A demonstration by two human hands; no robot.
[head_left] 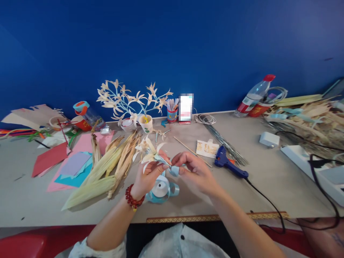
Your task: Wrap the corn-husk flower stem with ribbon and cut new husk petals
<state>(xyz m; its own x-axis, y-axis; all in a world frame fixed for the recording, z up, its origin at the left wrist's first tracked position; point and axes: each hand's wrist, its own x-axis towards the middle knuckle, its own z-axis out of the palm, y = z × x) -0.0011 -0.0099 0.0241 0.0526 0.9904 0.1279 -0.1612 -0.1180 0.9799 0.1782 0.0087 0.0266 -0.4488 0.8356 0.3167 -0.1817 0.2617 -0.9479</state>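
Note:
My left hand point(147, 177), with a red bead bracelet on its wrist, is closed around the stem of a pale corn-husk flower point(147, 150). My right hand point(195, 170) pinches a light blue ribbon point(174, 171) at the flower's stem, close to the left fingertips. Below the hands a roll of blue ribbon point(161, 190) lies on the grey table point(268, 186). A pile of dried corn husks point(107, 168) lies just left of my left hand.
A blue glue gun point(228, 163) with a black cord lies to the right, beside thin wires point(228, 145). Coloured paper sheets point(70, 163) lie at left. A cup holding a husk-flower branch point(145, 123), a pen cup point(172, 114), a bottle point(254, 95) and a power strip point(309, 165) stand around.

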